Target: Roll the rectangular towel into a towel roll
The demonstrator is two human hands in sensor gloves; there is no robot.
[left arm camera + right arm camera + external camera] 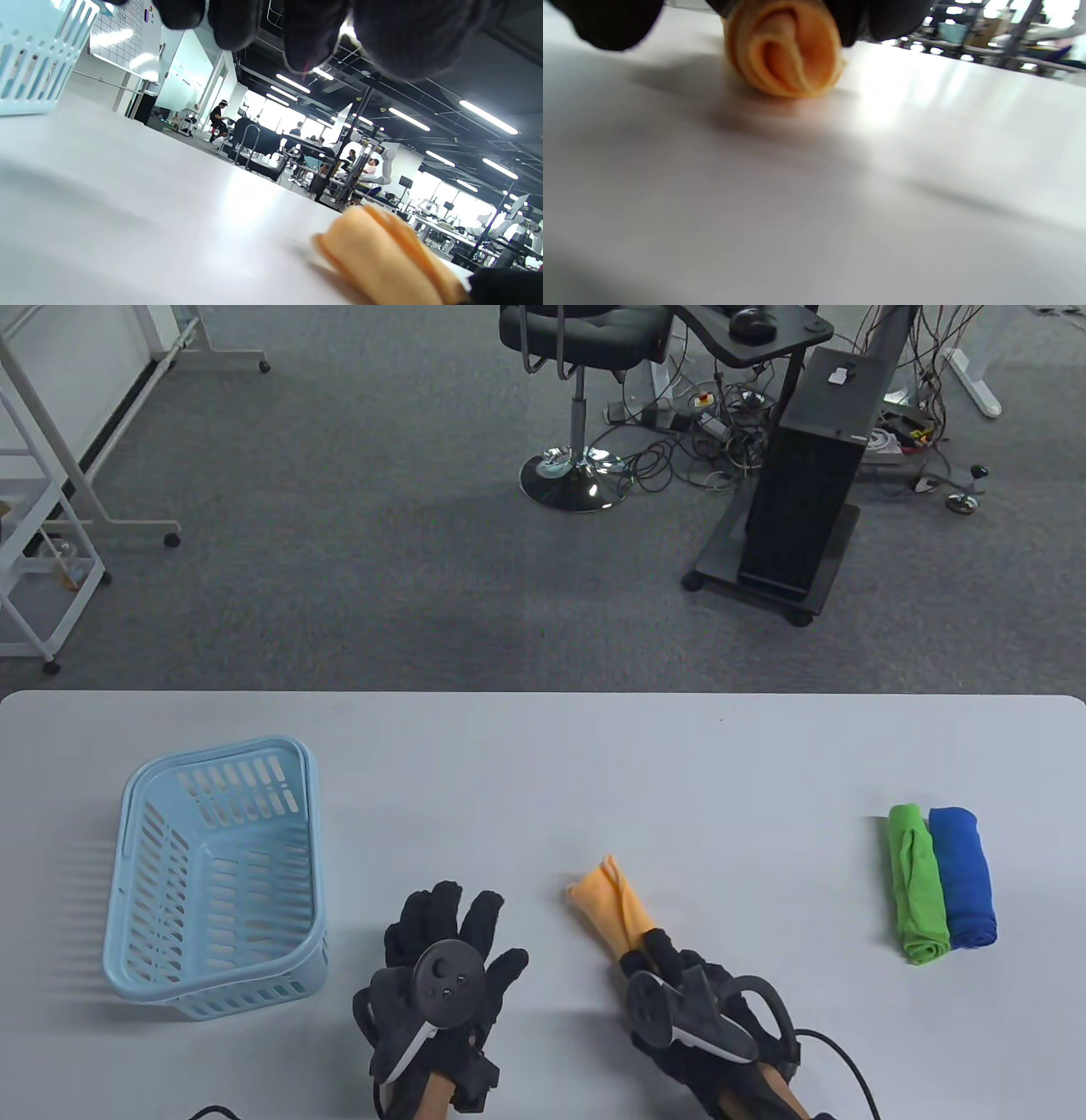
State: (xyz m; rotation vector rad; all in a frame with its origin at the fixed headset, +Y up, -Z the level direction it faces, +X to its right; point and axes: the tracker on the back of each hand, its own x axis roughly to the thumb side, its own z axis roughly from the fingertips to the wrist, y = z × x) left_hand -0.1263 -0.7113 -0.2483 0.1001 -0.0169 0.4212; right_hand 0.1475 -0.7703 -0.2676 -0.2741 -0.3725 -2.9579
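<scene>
The orange towel (pixel 609 909) was already wound into a tight roll, and the right wrist view showed its near end (pixel 785 48) as a spiral of soft layers resting on the table (pixel 543 763). Its far end looked looser, with a corner of cloth flaring out. The right hand (pixel 691 1005) had its grip wrapped around the near end of the roll, fingers (pixel 660 948) curled over the top of it. The left hand (pixel 441 976) lay apart from the roll, to its left, with its grip released and its fingers spread flat and holding nothing; in the left wrist view its fingertips (pixel 314 29) hung above the table with the roll (pixel 386 254) blurred at the lower right. The roll sat near the table's front edge, roughly at the middle of its width. A wide stretch of bare table lay beyond it toward the far edge, and more between it and the light blue basket (pixel 216 878) at the left. At the right, well apart from the orange roll, a green roll (pixel 916 882) and a blue roll (pixel 963 874) lay touching side by side. The orange roll's long axis ran diagonally, its held end nearest the person and its free end pointing away and to the left.
</scene>
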